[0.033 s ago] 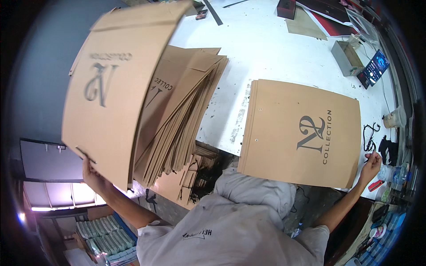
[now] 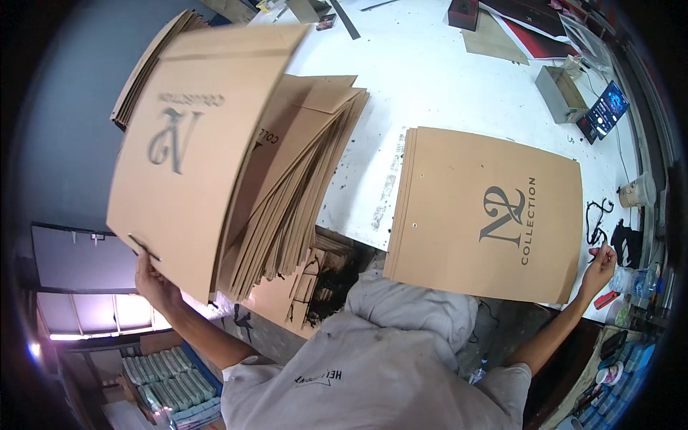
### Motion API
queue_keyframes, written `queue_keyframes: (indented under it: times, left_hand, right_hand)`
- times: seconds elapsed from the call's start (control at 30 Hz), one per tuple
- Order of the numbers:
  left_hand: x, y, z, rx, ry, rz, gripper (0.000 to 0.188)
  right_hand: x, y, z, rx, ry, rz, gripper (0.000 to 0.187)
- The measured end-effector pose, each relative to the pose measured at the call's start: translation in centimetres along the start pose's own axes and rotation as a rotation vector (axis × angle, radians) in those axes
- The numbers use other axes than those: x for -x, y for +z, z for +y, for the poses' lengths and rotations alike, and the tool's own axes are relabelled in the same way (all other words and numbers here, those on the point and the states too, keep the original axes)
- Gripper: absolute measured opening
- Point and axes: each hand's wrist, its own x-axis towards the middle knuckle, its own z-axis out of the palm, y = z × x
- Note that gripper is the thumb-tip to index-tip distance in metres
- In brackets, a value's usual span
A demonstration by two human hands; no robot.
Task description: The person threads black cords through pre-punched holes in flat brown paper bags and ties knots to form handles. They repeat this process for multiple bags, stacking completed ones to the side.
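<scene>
My left hand (image 2: 158,283) grips a flat brown paper bag (image 2: 197,197) at its lower edge, by the short black cord handle. The bag stands tilted on its side, slightly blurred, with a dark printed logo facing me. Just right of it, a leaning stack of brown paper bags (image 2: 304,168) fans out at the table's edge. My right hand (image 2: 600,269) is at the far right with its fingers pinched at the end of some black cords (image 2: 596,218). Between the hands lies a neat flat pile of brown paper bags (image 2: 459,193), its top one showing punched holes.
More brown bags (image 2: 147,68) stand at the upper left. On the white table (image 2: 401,57) are a grey open box (image 2: 561,97), a lit phone (image 2: 609,107), a plastic cup (image 2: 636,192) and a red-handled tool (image 2: 607,299). Packed bundles (image 2: 172,380) sit low on the left.
The bag in my left hand has shifted slightly right, and its top edge has dropped, uncovering the bags behind at the upper left. My right hand has not visibly moved.
</scene>
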Motion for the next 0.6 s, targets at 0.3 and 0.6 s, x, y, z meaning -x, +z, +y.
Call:
queue_keyframes:
  times: [0.3,0.6]
  left_hand:
    - [5.3,2.3,3.4,-1.018,0.683,0.629,0.029]
    - [21.0,26.3,-12.7,-0.367,0.407,-0.987,0.019]
  right_hand:
    - [-0.9,2.3,-10.8,0.835,-0.173,0.270,0.043]
    - [6.2,12.5,-19.8,-0.664,0.030,-0.530,0.012]
